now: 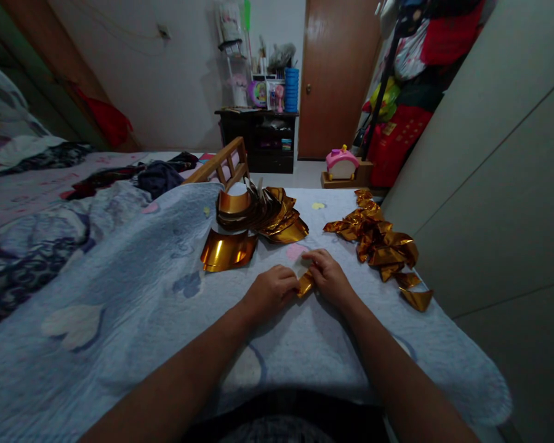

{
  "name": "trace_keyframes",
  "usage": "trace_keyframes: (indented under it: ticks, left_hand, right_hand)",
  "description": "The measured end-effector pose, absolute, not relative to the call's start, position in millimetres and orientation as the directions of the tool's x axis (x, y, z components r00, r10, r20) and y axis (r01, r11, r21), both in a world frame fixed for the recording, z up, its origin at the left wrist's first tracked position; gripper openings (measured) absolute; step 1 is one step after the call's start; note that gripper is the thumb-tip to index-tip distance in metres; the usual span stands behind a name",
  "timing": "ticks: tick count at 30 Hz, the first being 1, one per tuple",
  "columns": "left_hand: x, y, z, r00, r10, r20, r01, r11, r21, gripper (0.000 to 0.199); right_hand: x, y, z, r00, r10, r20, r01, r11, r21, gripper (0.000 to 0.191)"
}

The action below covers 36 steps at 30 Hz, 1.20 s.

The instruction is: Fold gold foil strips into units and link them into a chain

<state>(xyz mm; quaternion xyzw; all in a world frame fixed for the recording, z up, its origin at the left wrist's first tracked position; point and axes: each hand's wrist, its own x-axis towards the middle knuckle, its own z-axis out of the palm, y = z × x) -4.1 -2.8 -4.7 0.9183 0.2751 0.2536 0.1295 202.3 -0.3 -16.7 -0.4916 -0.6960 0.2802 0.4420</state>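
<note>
Between my two hands is a small piece of shiny gold foil paper (305, 284), pinched at both ends just above the blanket. My left hand (277, 288) has its fingers closed on the left end. On the opposite end, my right hand (327, 275) grips with thumb and fingers. Beyond my left hand lie a few flat, curved gold sheets (228, 251). Behind them stands a larger stack of the same gold sheets (277, 215), fanned out with pale backs showing. To the right spreads a heap of folded gold pieces (373, 237).
A pale blue blanket (166, 332) with heart shapes covers the surface. A wooden rail (221, 163) rises at the far left edge, beside a bed with rumpled clothes (159, 178). A pale cabinet (503, 184) borders the right. A pink toy (342, 165) stands beyond the far edge.
</note>
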Motion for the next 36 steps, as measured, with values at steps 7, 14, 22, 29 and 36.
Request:
trace_keyframes:
  ticks: [7, 14, 22, 29, 36]
  left_hand:
    - [-1, -7, 3, 0.782, 0.559, 0.276, 0.459, -0.816, 0.352, 0.013]
    - [-1, -9, 3, 0.770, 0.557, 0.311, 0.423, -0.811, 0.405, 0.015]
    - [-1, -9, 0, 0.764, 0.575, 0.292, 0.419, -0.786, 0.454, 0.016]
    - [4, -12, 6, 0.791, 0.497, 0.356, 0.349, -0.845, 0.404, 0.016]
    - [1, -11, 4, 0.817, 0.475, 0.327, 0.384, -0.871, 0.306, 0.022]
  right_hand:
    - [201, -3, -26, -0.172, 0.932, 0.319, 0.648, 0.351, -0.676, 0.046]
    - [203, -2, -24, -0.146, 0.926, 0.347, 0.792, 0.320, -0.520, 0.020]
    - [200, -8, -16, -0.375, 0.877, 0.301, 0.634, 0.479, -0.607, 0.021]
    - [201, -10, -14, -0.418, 0.877, 0.238, 0.669, 0.474, -0.572, 0.020]
    - [203, -14, 2, -0.469, 0.874, 0.127, 0.688, 0.452, -0.568, 0.015]
